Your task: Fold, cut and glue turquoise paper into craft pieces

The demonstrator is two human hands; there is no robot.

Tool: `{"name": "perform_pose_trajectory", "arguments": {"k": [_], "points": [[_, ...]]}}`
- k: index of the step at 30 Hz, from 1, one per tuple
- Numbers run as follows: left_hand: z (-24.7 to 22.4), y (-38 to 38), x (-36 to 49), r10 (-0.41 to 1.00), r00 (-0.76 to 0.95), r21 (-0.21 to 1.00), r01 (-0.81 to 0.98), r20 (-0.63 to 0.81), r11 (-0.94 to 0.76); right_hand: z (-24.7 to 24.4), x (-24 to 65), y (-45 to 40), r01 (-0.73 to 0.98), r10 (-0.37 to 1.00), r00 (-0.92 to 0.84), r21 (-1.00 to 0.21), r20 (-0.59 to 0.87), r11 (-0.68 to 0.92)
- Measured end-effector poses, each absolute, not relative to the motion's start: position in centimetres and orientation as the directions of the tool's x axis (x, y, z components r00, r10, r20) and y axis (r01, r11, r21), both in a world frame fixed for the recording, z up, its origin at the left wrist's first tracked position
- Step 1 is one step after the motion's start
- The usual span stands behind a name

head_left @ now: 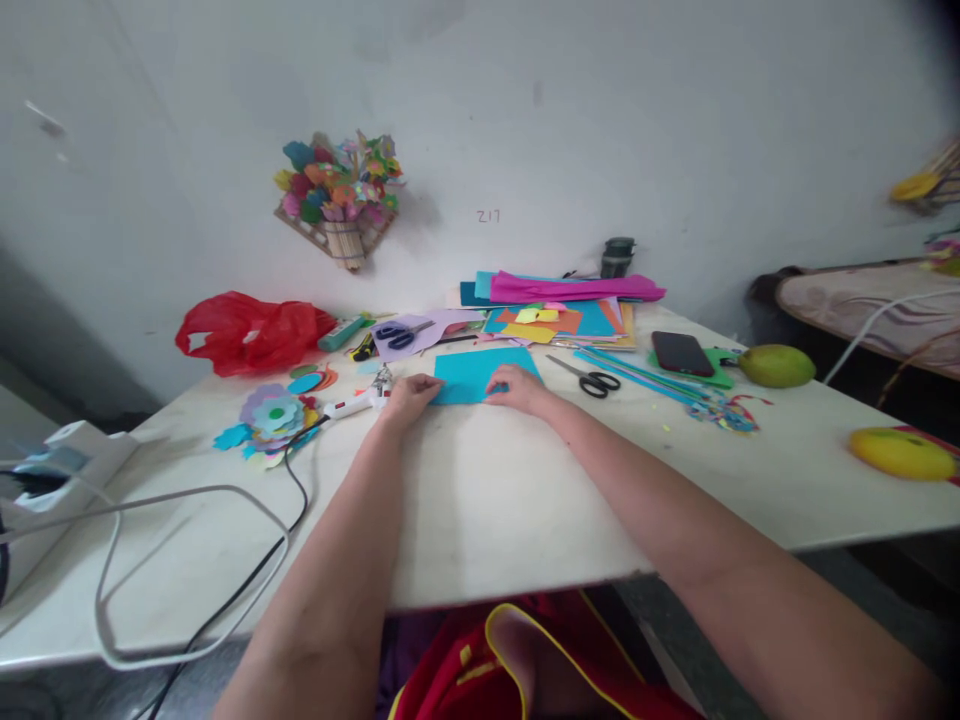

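Note:
A bright blue sheet of paper (469, 372) lies on the pale tabletop in front of me. My left hand (409, 398) is closed at its left edge, thumb and fingers pinched on the near left corner. At the near right edge, my right hand (519, 388) has its fingers curled down onto the sheet, gripping it. Left of my left hand rests a white glue gun (358, 403) with a black cord. Black-handled scissors (591, 380) lie just right of the sheet.
Paper flowers (276, 412) are piled left, before a red plastic bag (240, 335). Dark-handled scissors (397, 335) and stacked coloured papers (577, 318) lie behind. To the right are blue strips (637, 375), a phone (681, 354) and mangoes (776, 366). Cables (225, 490) cross the left side.

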State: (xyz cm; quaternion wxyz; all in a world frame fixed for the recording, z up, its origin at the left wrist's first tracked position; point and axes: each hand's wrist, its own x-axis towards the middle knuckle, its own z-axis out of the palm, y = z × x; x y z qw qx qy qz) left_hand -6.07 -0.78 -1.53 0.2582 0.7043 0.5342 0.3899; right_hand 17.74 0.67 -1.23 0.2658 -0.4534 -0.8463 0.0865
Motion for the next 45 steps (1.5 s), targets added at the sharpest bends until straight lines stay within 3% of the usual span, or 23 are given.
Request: {"name": "perform_pose_trajectory", "arguments": {"k": [11, 21, 27, 32, 38, 42, 45], "points": [[-0.6, -1.7, -6.9, 0.931, 0.315, 0.799, 0.504, 0.183, -0.327, -1.2, 16.8, 0.5, 0.77, 0.853, -0.427, -0.374, 0.302, 0.517], [-1.7, -1.1, -6.9, 0.911, 0.299, 0.783, 0.475, 0.285, -0.401, 1.5, 16.3, 1.3, 0.826, 0.892, -0.45, -0.4, -0.045, 0.397], [-1.6, -1.2, -6.6, 0.895, 0.282, 0.697, 0.561, 0.346, -0.446, 0.7, 16.5, 1.4, 0.821, 0.905, -0.426, -0.414, 0.011, 0.392], [-0.8, -1.5, -6.5, 0.9, 0.308, 0.582, 0.688, 0.307, -0.434, 0.6, 16.5, 1.2, 0.825, 0.909, -0.415, -0.409, 0.027, 0.389], [-0.2, -2.0, -6.8, 0.931, 0.252, 0.577, 0.733, 0.262, -0.361, 0.8, 16.5, 0.9, 0.82, 0.905, -0.423, -0.409, 0.04, 0.401], [-0.1, -2.2, -6.8, 0.945, 0.121, 0.679, 0.669, 0.303, -0.303, 0.8, 16.5, 1.0, 0.828, 0.91, -0.415, -0.403, 0.027, 0.39], [-0.2, -2.0, -6.7, 0.929, 0.15, 0.685, 0.638, 0.339, -0.353, 0.8, 16.4, 1.0, 0.83, 0.911, -0.411, -0.404, 0.021, 0.384]]}}
